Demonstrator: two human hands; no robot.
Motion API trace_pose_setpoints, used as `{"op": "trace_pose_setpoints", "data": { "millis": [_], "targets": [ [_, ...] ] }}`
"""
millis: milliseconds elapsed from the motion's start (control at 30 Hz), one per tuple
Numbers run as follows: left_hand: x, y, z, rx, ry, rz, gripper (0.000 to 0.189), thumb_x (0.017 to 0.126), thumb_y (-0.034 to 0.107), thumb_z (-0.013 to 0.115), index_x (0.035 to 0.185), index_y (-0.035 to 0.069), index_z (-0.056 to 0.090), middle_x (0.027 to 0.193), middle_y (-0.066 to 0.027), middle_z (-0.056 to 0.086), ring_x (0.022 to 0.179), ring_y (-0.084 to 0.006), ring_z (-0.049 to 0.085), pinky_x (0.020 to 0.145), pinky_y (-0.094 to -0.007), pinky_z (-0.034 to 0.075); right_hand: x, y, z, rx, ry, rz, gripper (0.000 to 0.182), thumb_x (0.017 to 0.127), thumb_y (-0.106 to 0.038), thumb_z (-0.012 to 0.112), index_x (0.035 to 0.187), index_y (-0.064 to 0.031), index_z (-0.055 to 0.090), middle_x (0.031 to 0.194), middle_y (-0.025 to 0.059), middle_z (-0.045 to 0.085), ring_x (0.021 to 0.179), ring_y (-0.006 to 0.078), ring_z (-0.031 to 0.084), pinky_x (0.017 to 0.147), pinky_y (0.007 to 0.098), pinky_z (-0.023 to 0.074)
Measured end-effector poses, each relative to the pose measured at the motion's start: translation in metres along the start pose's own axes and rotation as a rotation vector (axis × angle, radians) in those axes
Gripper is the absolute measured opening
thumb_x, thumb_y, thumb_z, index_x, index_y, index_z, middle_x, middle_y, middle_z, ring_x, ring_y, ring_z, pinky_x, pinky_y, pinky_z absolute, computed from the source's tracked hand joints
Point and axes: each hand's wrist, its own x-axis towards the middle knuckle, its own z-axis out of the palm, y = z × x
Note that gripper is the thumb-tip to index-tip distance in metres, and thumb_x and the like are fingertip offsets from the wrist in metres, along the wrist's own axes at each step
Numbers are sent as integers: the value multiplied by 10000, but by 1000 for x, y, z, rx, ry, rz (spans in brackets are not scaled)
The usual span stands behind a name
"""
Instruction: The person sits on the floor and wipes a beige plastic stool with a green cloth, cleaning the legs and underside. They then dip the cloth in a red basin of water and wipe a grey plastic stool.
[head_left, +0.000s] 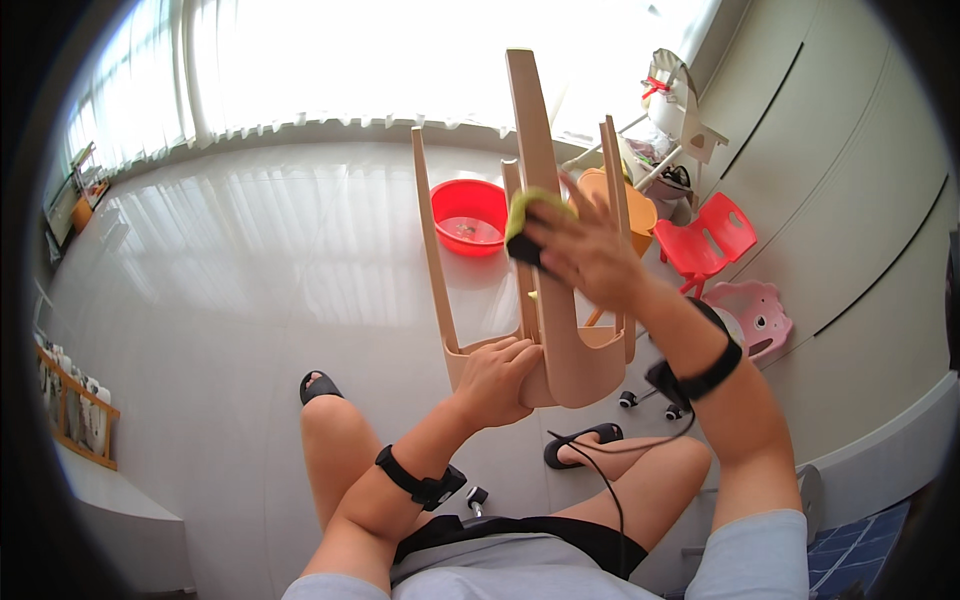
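Note:
A beige plastic chair or stool is held up in front of me with its legs pointing away and upward. My left hand grips the edge of its frame near the base of the widest leg. Against that leg, about halfway along, my right hand presses a yellow-green and black cleaning cloth or sponge. Motion blurs the right hand, and its fingers partly cover the cloth. Both forearms wear black strapped devices.
Beyond the legs, a red plastic basin stands on the tiled floor. To the right are a red child's chair, a pink bear-shaped plastic item, an orange stool and a white high chair. A black cable hangs by my right leg.

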Motion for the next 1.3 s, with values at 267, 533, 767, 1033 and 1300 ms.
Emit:
{"op": "trace_pose_setpoints", "data": {
  "millis": [267, 533, 767, 1033, 1300],
  "targets": [
    [0, -2, 3, -52, -40, -29, 533, 527, 130, 721, 1017, 47, 527, 894, -101, 585, 852, -301, 570, 702, -395, 472, 1, -6, 17, 234, -20, 59, 384, 905, -102, 503, 1283, -35, 506, 1423, 132, 371, 1386, 390, 128, 1125, 430, 176],
    [5, -10, 18, -32, 65, -292, 588, 534, 142, 725, 1078, 57, 520, 959, -128, 606, 928, -330, 581, 774, -399, 474, -79, -45, 19, 359, 64, -17, 322, 764, 44, 532, 1055, -14, 656, 1149, 107, 617, 1183, 302, 514, 988, 393, 427],
    [18, -23, 0, -337, 231, -485, 621, 542, 137, 716, 1120, 36, 513, 947, -129, 611, 922, -283, 599, 771, -362, 486, -102, -33, -6, 383, 580, 504, 253, 809, 67, 548, 1038, 18, 644, 1121, 138, 627, 1038, 304, 591, 905, 354, 456],
    [16, -42, 1, -1296, 499, -814, 616, 667, 46, 631, 1238, -18, 412, 1117, -155, 537, 1014, -246, 566, 847, -374, 501, -114, -41, 25, 367, 512, 450, 253, 813, 80, 556, 1047, 26, 634, 1134, 134, 620, 1040, 311, 581, 891, 346, 457],
    [2, -77, 29, -1490, 484, -988, 526, 754, 186, 592, 1220, -22, 463, 1125, -154, 571, 1033, -257, 575, 877, -368, 485, -113, -50, 46, 426, 399, 433, 262, 812, 36, 591, 1068, -5, 632, 1161, 132, 602, 1034, 321, 570, 890, 353, 453]
  ]
}}
